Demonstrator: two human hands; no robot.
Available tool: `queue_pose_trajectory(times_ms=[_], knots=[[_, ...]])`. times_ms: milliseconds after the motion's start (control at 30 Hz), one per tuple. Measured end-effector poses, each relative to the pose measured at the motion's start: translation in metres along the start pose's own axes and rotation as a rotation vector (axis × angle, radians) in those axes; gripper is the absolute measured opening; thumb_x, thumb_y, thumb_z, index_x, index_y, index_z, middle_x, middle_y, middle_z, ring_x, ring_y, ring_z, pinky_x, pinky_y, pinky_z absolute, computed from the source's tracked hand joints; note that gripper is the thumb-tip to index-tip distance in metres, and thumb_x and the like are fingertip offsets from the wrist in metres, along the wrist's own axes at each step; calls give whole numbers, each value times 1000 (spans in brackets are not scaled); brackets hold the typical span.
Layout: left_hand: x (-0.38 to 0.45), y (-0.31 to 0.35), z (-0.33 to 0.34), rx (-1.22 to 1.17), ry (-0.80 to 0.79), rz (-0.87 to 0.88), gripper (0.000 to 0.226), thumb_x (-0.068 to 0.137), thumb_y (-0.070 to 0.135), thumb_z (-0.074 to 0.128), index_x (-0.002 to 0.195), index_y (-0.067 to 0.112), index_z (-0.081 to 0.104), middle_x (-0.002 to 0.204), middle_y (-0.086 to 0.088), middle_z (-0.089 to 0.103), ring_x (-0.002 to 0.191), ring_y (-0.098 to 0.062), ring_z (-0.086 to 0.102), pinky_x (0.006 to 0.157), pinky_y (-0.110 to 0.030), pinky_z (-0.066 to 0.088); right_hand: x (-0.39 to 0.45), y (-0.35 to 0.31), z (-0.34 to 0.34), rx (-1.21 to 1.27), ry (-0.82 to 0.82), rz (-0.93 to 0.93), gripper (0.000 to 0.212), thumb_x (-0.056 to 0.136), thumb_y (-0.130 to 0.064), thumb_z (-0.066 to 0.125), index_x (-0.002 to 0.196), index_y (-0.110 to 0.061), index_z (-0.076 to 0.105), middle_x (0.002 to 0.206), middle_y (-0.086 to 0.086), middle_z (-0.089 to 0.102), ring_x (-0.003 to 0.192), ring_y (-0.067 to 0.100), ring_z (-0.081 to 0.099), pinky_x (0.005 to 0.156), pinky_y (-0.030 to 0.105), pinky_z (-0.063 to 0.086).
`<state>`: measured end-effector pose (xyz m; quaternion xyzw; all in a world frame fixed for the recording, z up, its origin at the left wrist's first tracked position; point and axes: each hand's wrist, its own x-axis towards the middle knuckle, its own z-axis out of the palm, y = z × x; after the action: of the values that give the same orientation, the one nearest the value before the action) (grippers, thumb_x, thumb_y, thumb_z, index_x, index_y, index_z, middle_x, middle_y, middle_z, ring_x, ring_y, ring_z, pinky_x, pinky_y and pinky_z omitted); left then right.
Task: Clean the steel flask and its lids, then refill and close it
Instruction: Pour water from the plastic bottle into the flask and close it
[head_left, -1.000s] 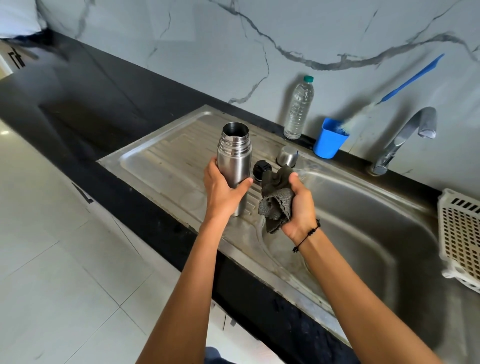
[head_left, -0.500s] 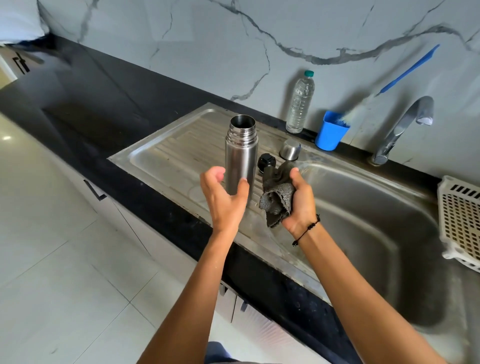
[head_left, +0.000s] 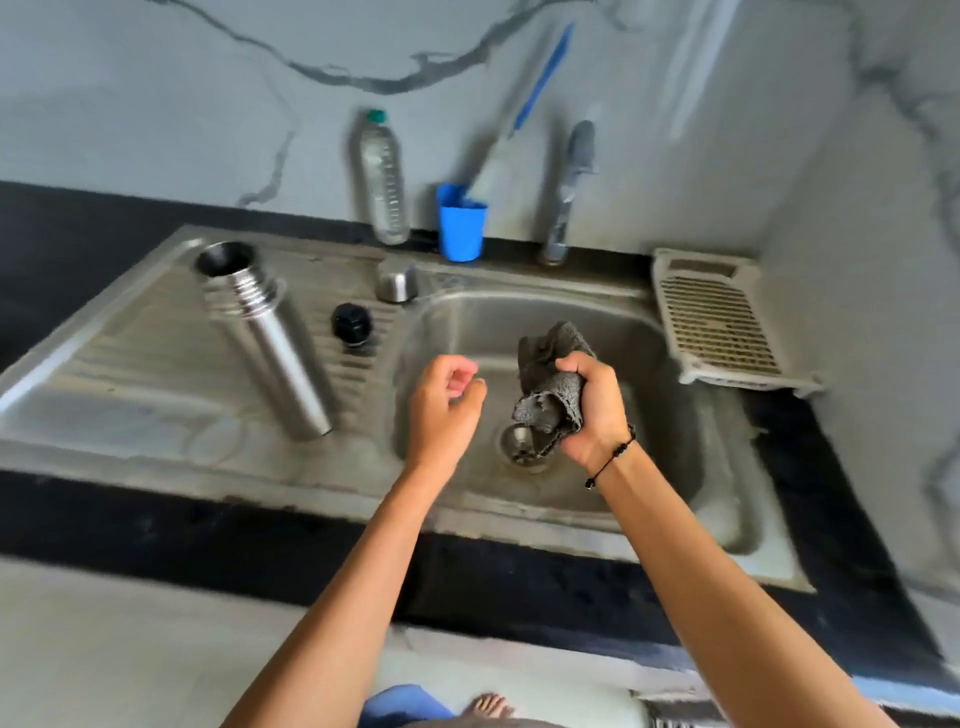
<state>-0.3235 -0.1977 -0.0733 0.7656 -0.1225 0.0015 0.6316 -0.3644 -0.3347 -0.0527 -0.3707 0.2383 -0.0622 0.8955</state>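
Note:
The open steel flask (head_left: 265, 338) stands upright on the sink's ribbed drainboard (head_left: 130, 374), no hand on it. Right of it lies the black inner lid (head_left: 352, 324), and behind that the steel cup lid (head_left: 397, 281) sits upside down. My left hand (head_left: 445, 402) hovers over the sink basin (head_left: 649, 467) with loosely curled fingers and holds nothing. My right hand (head_left: 595, 410) grips a bunched grey cloth (head_left: 553, 384) above the drain (head_left: 519, 447).
A clear plastic water bottle (head_left: 383, 176) and a blue cup (head_left: 461, 223) holding a blue-handled bottle brush (head_left: 524, 111) stand against the marble wall. The tap (head_left: 569, 192) rises behind the basin. A white slotted tray (head_left: 717, 322) lies on the right counter.
My left hand let go of the flask and moved right over the basin. My right hand carried the cloth over the drain. The view swung to the right.

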Motion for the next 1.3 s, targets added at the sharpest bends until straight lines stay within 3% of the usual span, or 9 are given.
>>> queue_pose_trajectory(times_ms=[200, 367, 433, 567, 733, 867, 967, 1133, 1300], knots=[[28, 25, 88, -80, -334, -71, 11, 86, 5, 60, 91, 15, 61, 87, 3, 61, 80, -6, 54, 65, -5, 39, 1, -90, -66, -15, 158, -178, 22, 78, -10, 46, 97, -6, 56, 84, 9, 58, 66, 21, 56, 60, 29, 48], [63, 49, 153, -91, -545, -95, 10, 87, 9, 58, 90, 18, 62, 93, -3, 63, 88, -15, 57, 80, -26, 45, 26, -154, -109, -94, 296, -303, 35, 84, -5, 41, 118, -5, 52, 97, 13, 65, 71, 24, 67, 58, 35, 57], [79, 57, 176, -76, -608, -93, 12, 88, 11, 57, 86, 22, 61, 92, -2, 63, 90, -17, 57, 86, -32, 46, 44, -176, -124, -211, 382, -329, 41, 83, -3, 45, 124, -5, 52, 106, 19, 65, 87, 32, 66, 74, 48, 57], [107, 66, 210, -81, -676, -124, 10, 91, 11, 55, 88, 19, 59, 85, 4, 61, 82, -10, 57, 77, -23, 46, 90, -203, -145, -800, 582, -403, 54, 84, -2, 54, 136, -18, 46, 117, 12, 62, 94, 24, 63, 84, 38, 54], [131, 55, 228, -71, -671, -173, 7, 92, 11, 54, 94, 16, 59, 86, 5, 60, 80, -7, 55, 76, -21, 45, 156, -183, -169, -1715, 510, -40, 66, 96, -50, 40, 150, -21, 17, 156, 14, 17, 143, 34, 13, 116, 49, 15], [146, 36, 226, -86, -617, -226, 11, 90, 13, 56, 99, 20, 56, 93, 3, 60, 93, -15, 59, 89, -31, 48, 172, -172, -176, -1913, 528, 33, 63, 99, -54, 16, 152, -22, 4, 158, 17, -6, 145, 35, -10, 116, 50, -3], [149, 23, 219, -109, -567, -235, 13, 88, 11, 57, 94, 23, 57, 98, -2, 61, 97, -20, 59, 93, -37, 48, 165, -172, -162, -1937, 544, -28, 61, 100, -51, 16, 152, -21, 7, 158, 19, -1, 145, 35, -6, 116, 50, -2], [147, 12, 183, -135, -440, -243, 20, 88, 8, 56, 88, 28, 57, 97, -7, 60, 93, -22, 57, 90, -37, 47, 156, -145, -91, -1791, 344, -504, 47, 101, -33, 36, 142, -9, 38, 150, 21, 29, 142, 35, 20, 116, 43, 16], [143, 4, 120, -82, -237, -245, 25, 89, -5, 45, 99, 15, 55, 87, -2, 59, 87, -18, 56, 86, -33, 47, 155, -98, -19, -1703, 88, -594, 32, 91, -7, 47, 122, -5, 56, 115, 17, 63, 109, 33, 55, 90, 38, 44]])
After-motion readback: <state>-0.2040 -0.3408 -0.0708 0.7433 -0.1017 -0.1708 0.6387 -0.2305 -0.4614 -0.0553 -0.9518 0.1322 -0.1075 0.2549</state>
